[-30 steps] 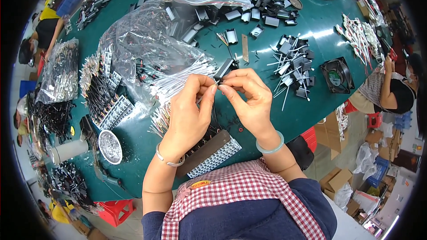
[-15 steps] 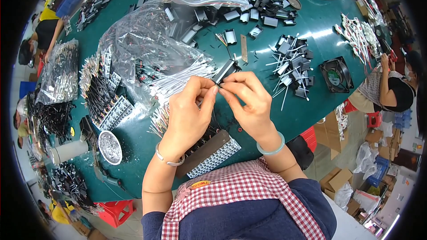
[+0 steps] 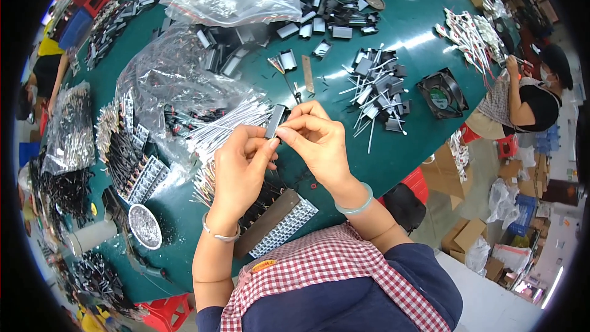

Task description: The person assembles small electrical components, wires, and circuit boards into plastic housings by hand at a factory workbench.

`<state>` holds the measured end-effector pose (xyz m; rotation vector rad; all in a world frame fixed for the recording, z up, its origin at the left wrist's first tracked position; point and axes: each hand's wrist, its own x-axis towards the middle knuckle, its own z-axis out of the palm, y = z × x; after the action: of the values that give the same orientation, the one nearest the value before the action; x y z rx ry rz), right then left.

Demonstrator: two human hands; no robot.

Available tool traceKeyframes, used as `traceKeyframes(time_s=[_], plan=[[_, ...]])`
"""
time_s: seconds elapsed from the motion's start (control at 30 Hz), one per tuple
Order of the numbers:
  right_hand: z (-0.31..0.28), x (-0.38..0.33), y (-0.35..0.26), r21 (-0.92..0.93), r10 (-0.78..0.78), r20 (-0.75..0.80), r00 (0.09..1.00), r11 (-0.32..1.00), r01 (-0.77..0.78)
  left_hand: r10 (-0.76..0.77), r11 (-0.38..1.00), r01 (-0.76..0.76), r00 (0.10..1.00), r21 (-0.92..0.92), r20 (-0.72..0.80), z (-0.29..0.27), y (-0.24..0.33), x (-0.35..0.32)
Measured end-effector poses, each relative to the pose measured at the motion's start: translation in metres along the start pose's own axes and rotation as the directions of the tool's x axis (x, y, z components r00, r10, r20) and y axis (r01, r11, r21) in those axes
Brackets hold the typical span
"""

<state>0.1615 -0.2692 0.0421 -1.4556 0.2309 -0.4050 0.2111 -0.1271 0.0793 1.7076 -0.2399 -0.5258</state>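
Both hands up over the green surface [image 3: 424, 141], working close together. Left hand [image 3: 239, 169] & right hand [image 3: 316, 144] meet on one small dark metal clip part [image 3: 275, 121], held upright-ish just above the fingertips. Left fingers [image 3: 268, 147] curled closed, thumb and forefinger pinching the lower end of the part; right fingers [image 3: 289, 134] also closed, pinching at the same spot from the other side, touching the left ones. Can't tell what thin bit, if any, sits between the pads – too small.

Just beyond the fingers: a bundle of white-sleeved wires [image 3: 227, 129] fanning out from a crumpled clear plastic bag [image 3: 166, 86]. Beyond-right of the fingers, a loose pile of dark parts with white leads [image 3: 378, 89], and further right a black square fan [image 3: 444, 93]. Straight past the fingertips, a small brown strip [image 3: 308, 74] lying flat. Under the wrists, near the person's body, a tray w/ a white grid of slots [image 3: 279, 227]. Well left of the left wrist, a round metal dish [image 3: 144, 226]. Another person [image 3: 531, 98] sits at the far right edge of the surface.
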Motion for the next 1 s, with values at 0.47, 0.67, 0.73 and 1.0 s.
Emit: traceKeyframes(time_s=[0.47, 0.67, 0.73, 1.0], plan=[[-0.100, 0.056, -0.043, -0.365, -0.564, -0.360, 0.743, 0.818, 0.444, 0.197, 0.864, -0.139, 0.978, 0.484, -0.071, -0.017, -0.042, 0.027], [-0.164, 0.077, 0.011, -0.922, -0.605, 0.172, 0.778, 0.179, 0.343, 0.365, 0.706, -0.262, 0.931, 0.658, -0.021, -0.038, -0.054, 0.036], [-0.163, 0.072, 0.023, -0.955, -0.477, 0.169, 0.862, 0.136, 0.263, 0.378, 0.699, -0.275, 0.926, 0.661, -0.015, -0.040, -0.059, 0.036], [-0.123, 0.080, 0.025, -0.917, -0.552, 0.154, 0.819, 0.229, 0.326, 0.266, 0.469, -0.317, 0.941, 0.824, 0.211, -0.034, -0.063, 0.038]])
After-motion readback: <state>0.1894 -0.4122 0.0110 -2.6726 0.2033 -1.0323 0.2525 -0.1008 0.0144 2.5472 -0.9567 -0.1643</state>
